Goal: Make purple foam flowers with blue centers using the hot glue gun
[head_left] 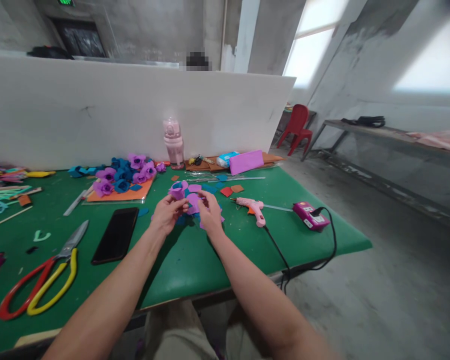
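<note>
My left hand point(165, 215) is closed around the base of a partly built purple paper flower point(177, 192) with blue inside its rim. Close beside it, my right hand point(211, 214) pinches a loose purple petal point(193, 203). Both hands are just above the near middle of the table. Under and behind them lie scattered purple and blue petals point(209, 189). A pink hot glue gun point(250, 205) rests to the right of my right hand, its nozzle pointing left.
The green table point(195, 260) also bears red-and-yellow scissors point(56, 275), a phone point(116, 235), finished paper flowers point(123, 175), a pink bottle point(173, 145) and a purple power block point(310, 216) with a black cable. A white partition point(135, 110) stands along the back.
</note>
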Demonstrator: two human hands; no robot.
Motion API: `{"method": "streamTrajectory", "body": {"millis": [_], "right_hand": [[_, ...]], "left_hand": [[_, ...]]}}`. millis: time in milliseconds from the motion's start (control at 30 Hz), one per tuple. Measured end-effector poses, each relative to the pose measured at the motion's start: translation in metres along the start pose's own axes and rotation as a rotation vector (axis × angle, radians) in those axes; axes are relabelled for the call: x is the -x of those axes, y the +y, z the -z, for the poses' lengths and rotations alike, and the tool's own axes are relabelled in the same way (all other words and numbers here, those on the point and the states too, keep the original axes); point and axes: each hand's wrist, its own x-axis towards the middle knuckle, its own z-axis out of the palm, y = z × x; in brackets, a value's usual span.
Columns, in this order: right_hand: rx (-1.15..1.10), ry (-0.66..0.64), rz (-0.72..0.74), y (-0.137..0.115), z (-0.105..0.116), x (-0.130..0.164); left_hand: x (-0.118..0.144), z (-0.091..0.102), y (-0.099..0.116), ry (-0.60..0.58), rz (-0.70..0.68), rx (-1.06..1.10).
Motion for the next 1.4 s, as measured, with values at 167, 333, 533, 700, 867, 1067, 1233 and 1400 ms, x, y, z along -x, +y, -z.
{"method": "streamTrajectory", "body": {"millis": [167, 333, 533, 700, 867, 1067, 1233, 1400], "right_hand": [[-0.437, -0.194, -0.275, 0.011, 0.001, -0.007], [-0.542, -0.338, -0.346, 0.003, -0.002, -0.001], [-0.642, -0.289, -0.402, 0.006, -0.006, 0.001], [-0.769, -0.238, -0.457, 0.005, -0.002, 0.000], [-0.860, -0.261, -0.521, 0.005, 0.001, -0.002], [-0.885, -0.287, -0.576, 0.004, 0.002, -0.001], [-0.858, -0.288, -0.603, 0.004, 0.002, 0.000], [-0.824, -0.281, -0.594, 0.005, 0.001, 0.000]], "left_hand": [[0.004, -0.003, 0.002, -0.045, -0.037, -0.029], [0.005, -0.004, 0.001, -0.028, -0.114, -0.051], [0.008, -0.006, 0.001, -0.062, -0.134, -0.104], [0.005, 0.000, 0.004, -0.156, -0.145, -0.072], [-0.003, 0.007, -0.001, -0.051, -0.099, -0.036], [-0.006, 0.008, -0.003, -0.018, -0.129, -0.010], [-0.006, 0.009, -0.002, 0.001, -0.145, -0.082], [-0.006, 0.009, -0.002, -0.018, -0.154, -0.102]]}}
